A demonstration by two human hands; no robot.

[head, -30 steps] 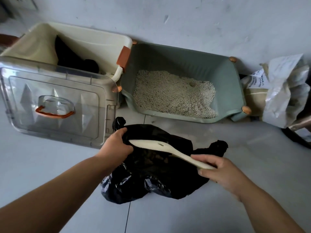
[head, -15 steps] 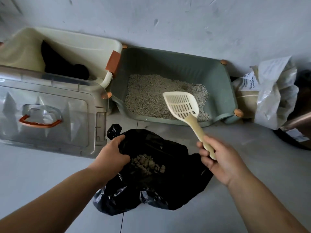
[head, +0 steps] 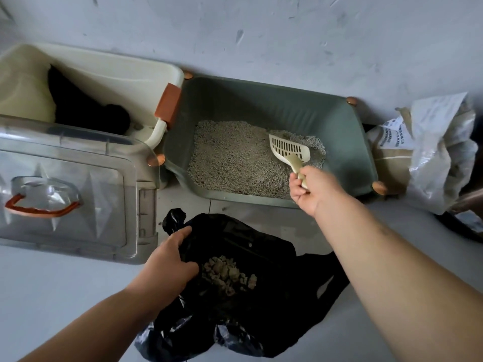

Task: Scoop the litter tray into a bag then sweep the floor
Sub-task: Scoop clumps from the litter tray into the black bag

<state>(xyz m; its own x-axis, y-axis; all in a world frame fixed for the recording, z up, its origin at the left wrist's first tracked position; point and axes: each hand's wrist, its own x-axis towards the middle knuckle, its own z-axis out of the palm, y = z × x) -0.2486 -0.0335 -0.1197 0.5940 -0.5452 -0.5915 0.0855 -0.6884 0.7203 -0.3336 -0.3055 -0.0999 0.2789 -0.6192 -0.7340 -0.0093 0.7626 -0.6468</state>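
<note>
R hand (head: 313, 189) is gripping the scoop (head: 288, 150) by its handle, fingers (head: 295, 184) clamped round it. Scoop is cream plastic w/ a slotted blade, tip dipping into the litter (head: 230, 160) toward the far right of the tray (head: 261, 100). Tray is dull green w/ a rounded rim & copper-coloured knobs (head: 379, 187) at the corners, sitting on the floor (head: 52, 296) against the wall (head: 261, 35). Litter is pale grey granules. L hand (head: 170, 265) is holding the bag (head: 261, 244) by its rim, fingers clamped on the black plastic. The bag is lying open on the floor just in front of the tray, w/ beige clumps (head: 227, 273) inside.
</note>
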